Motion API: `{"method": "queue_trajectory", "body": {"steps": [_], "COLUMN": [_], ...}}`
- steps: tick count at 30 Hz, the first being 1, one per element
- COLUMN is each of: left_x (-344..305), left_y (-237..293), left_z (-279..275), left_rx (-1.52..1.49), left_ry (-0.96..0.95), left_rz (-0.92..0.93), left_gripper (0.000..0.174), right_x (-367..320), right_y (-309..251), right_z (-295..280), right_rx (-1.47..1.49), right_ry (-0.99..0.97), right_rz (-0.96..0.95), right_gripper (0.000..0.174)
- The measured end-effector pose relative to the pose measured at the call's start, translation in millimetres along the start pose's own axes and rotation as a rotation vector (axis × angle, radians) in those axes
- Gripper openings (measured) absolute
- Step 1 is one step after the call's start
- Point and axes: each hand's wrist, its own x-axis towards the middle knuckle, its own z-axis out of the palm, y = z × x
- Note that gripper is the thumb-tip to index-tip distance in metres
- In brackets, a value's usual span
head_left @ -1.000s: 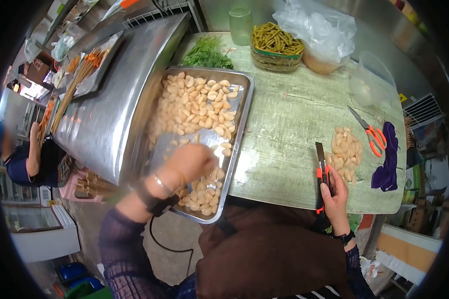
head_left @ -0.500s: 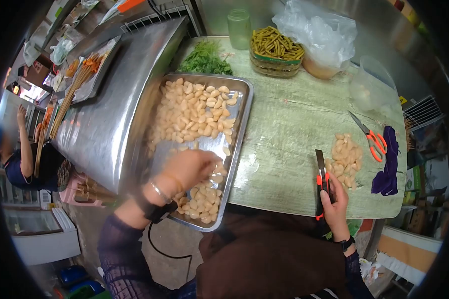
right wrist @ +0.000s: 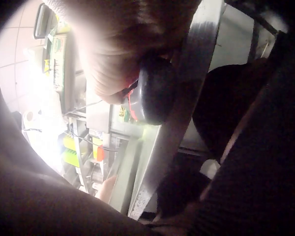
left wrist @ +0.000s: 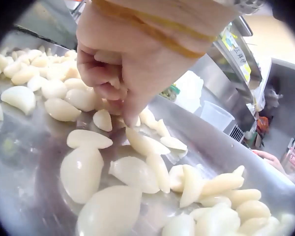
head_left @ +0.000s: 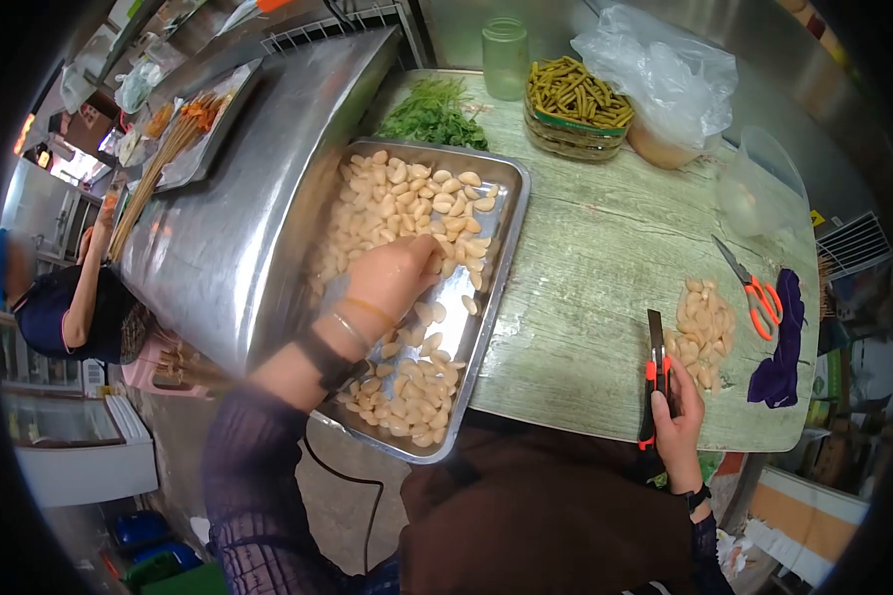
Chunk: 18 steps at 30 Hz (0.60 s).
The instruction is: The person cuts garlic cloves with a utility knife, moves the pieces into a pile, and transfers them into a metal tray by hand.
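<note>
Peeled garlic cloves point(head_left: 412, 198) lie in a shallow metal tray point(head_left: 506, 223), a big heap at the far end and a smaller one near me. Over the far heap's near edge is my left hand point(head_left: 392, 275). In the left wrist view its curled fingers point(left wrist: 105, 76) pinch down among the cloves, partly hiding what they hold. My right hand point(head_left: 680, 421) grips a black and red utility knife point(head_left: 655, 382), its blade out and pointing away from me. Beside the blade sits a small pile of garlic point(head_left: 702, 327) on the table. The right wrist view shows the knife's dark handle end point(right wrist: 157, 91).
Orange-handled scissors point(head_left: 759, 297) and a purple cloth point(head_left: 782, 347) lie at the right. Along the back stand a green jar point(head_left: 505, 59), a container of cut green beans point(head_left: 577, 104) and a plastic-covered bowl point(head_left: 665, 149). Green herbs point(head_left: 435, 114) border the tray. Another person point(head_left: 64, 307) is at the left.
My left hand has moved from the tray's middle, above the near heap, farther away to the edge of the far heap. The right hand keeps its grip on the utility knife.
</note>
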Motion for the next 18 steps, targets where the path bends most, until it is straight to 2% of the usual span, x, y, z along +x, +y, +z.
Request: {"method": "queue_trajectory", "body": {"steps": [1,4,7,10,11,14,15,18], "left_x": [1.3,-2.7,-17.7,-40.2,-46.6,-57.5,-57.8,-56.2], "left_y": [-0.8,-14.6,2.2,-8.4,-20.8,-31.2,-30.8,-25.5], "left_z": [3.0,5.2,-31.2,-51.6,-52.0,-55.7,-57.9,-56.7], "left_rx": [0.039,-0.314,-0.950,-1.489,-1.657,-1.770,-1.801,-1.621], "left_ry": [-0.023,0.051,-0.249,-0.216,-0.210,0.045,0.096,0.095], "left_rz": [-0.001,0.056,-0.478,-0.760,-0.725,-0.859,-0.917,-0.870], "left_gripper": [0.031,0.022,0.018,0.018,0.022,0.026,0.020,0.017], "right_x": [-0.3,-0.9,-0.7,-1.0,-1.0,-0.4,-0.5,-0.9], "right_y": [0.5,1.4,1.9,-0.4,-0.8,-1.4,-0.6,0.4], "right_z": [0.5,0.0,0.4,-4.7,-6.4,-4.7,-4.6,-4.5], "right_rx": [0.011,0.017,0.007,0.007,0.010,0.017,0.018,0.020], "right_ry": [0.001,-0.001,0.002,-0.066,-0.101,-0.088,-0.088,-0.083], "right_rz": [-0.001,0.004,-0.007,0.025,0.043,0.030,0.032,0.032], "right_gripper": [0.054,0.055,0.055,0.056,0.056,0.056,0.056,0.056]}}
